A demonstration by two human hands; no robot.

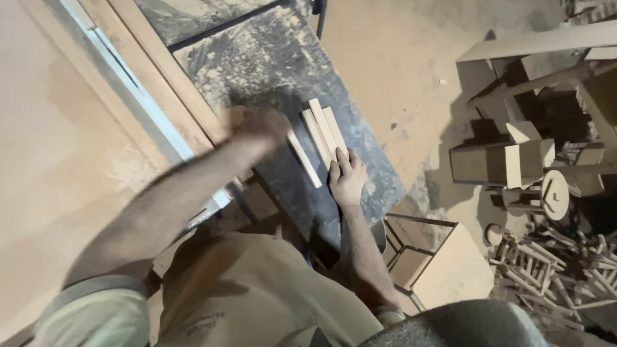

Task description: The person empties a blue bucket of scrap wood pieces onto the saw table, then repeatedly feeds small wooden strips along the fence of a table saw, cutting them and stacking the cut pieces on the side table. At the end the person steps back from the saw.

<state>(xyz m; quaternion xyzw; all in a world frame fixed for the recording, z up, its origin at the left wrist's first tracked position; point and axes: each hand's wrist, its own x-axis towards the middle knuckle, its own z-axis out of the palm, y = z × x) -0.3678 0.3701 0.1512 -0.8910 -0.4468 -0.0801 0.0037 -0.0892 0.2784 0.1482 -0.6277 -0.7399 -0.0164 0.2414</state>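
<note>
Here, wood strips beyond right hand

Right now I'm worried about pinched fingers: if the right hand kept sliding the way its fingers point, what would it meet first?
The right hand points up the dusty table, already against the near ends of the wooden strips, so it meets those first, likely pushing them.

The person wears a khaki apron with faint stitched lettering low on its front, over a pale green short-sleeved shirt; forearms bare.
</note>
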